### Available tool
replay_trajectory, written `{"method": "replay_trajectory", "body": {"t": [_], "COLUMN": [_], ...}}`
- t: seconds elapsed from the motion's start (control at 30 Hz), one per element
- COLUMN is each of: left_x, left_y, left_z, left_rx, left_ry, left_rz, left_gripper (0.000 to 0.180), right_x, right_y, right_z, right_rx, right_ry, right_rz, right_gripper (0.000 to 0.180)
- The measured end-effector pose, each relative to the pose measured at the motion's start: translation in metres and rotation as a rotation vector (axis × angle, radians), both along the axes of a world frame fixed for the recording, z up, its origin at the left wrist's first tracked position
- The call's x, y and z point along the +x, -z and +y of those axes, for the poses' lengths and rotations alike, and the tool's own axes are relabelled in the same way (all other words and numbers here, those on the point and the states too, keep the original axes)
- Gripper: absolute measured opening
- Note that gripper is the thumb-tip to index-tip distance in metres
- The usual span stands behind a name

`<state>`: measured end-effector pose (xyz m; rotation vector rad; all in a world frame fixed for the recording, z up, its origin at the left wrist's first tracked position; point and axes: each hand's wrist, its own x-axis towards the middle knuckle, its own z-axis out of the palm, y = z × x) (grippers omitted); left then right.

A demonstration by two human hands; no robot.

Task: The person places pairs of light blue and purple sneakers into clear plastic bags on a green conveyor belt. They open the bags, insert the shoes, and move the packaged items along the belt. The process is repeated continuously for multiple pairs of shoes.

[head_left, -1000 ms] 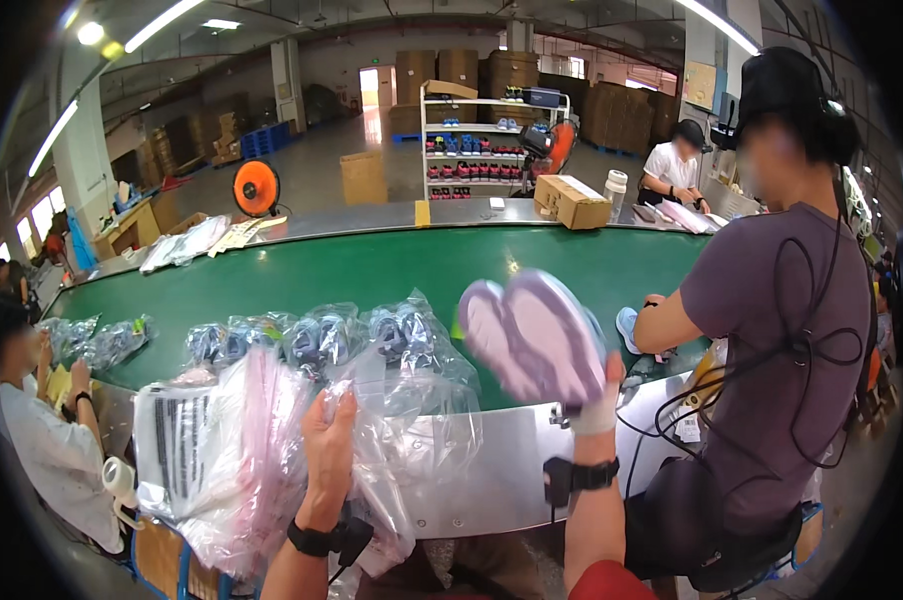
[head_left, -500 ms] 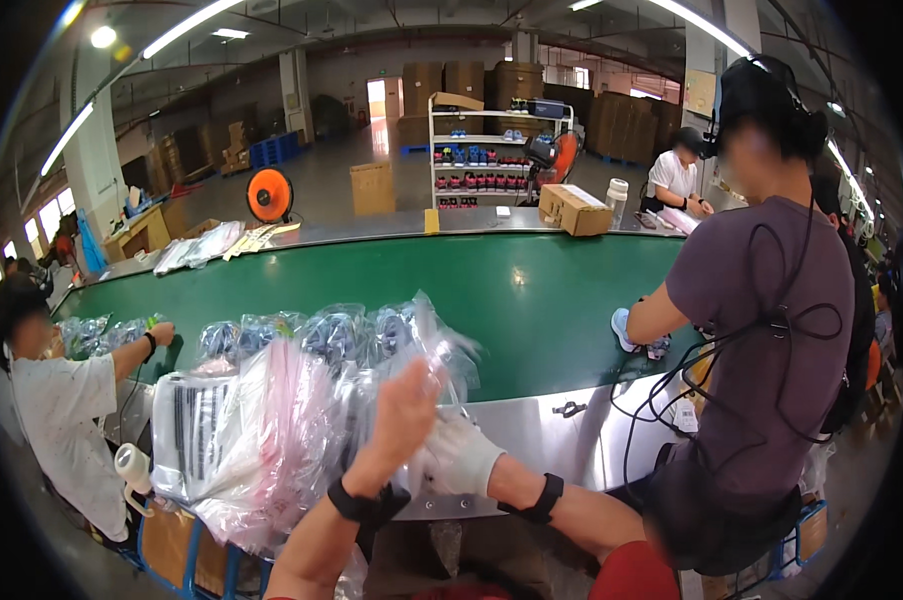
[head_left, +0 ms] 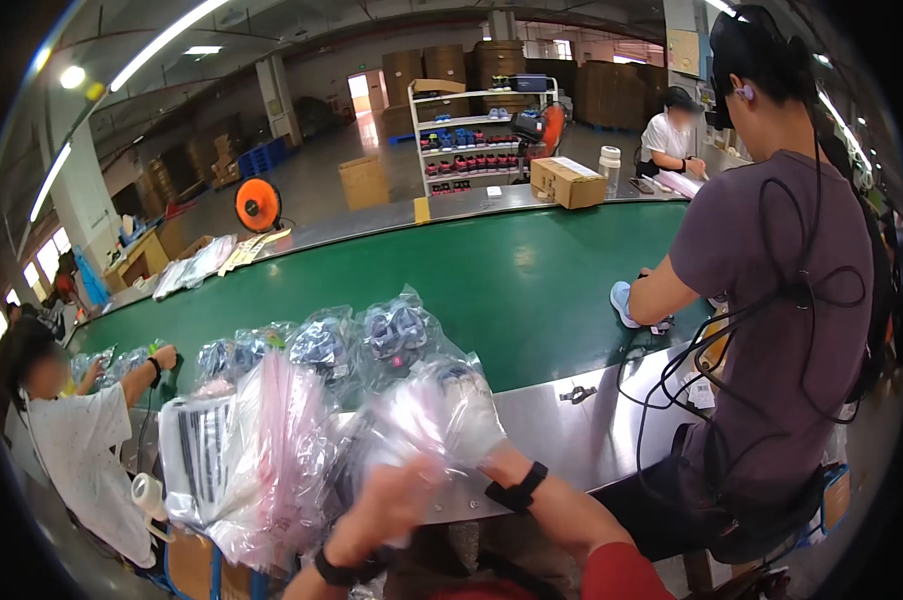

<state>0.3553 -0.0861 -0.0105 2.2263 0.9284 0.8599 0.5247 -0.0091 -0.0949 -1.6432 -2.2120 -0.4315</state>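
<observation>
A crinkled clear plastic bag [head_left: 412, 412] lies between my two hands above the metal table edge. My right hand [head_left: 475, 432], in a white glove, is at the bag's right side, closed on it; plastic covers its fingers. My bare left hand [head_left: 394, 492] is low at the bag's near side, smeared by motion, so its grip is hard to read. Just beyond, a bagged pair of blue-grey shoes [head_left: 396, 330] rests on the green belt. More bagged shoes [head_left: 322, 340] line up to its left. Beside my left forearm lies a stack of clear and pinkish plastic bags [head_left: 272, 430].
The green belt [head_left: 512, 270] runs across in front. A co-worker in a purple shirt [head_left: 782, 300] at right handles a light blue shoe [head_left: 624, 303]. Another in white [head_left: 77, 430] works at left. A cardboard box [head_left: 569, 184] and white bottle [head_left: 610, 168] stand on the far ledge.
My left hand has dropped toward me from above the bag. My right hand has moved slightly up. The bagged shoes beyond now show more fully, and the view has tilted a little.
</observation>
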Motion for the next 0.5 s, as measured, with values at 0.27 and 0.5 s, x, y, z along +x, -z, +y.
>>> {"method": "replay_trajectory", "body": {"t": [0.27,0.5], "left_x": [0.057,0.032], "left_y": [-0.003,0.030], "left_z": [0.022,0.039], "left_rx": [-0.117,-0.505], "left_ry": [-0.063,-0.323], "left_rz": [-0.222,-0.548], "left_gripper": [0.017,0.014], "right_x": [0.039,0.042], "right_y": [-0.040,0.025], "right_z": [0.046,0.140], "right_rx": [0.204,0.137], "right_ry": [0.062,0.369], "right_rz": [0.170,0.146], "right_gripper": [0.044,0.044]}}
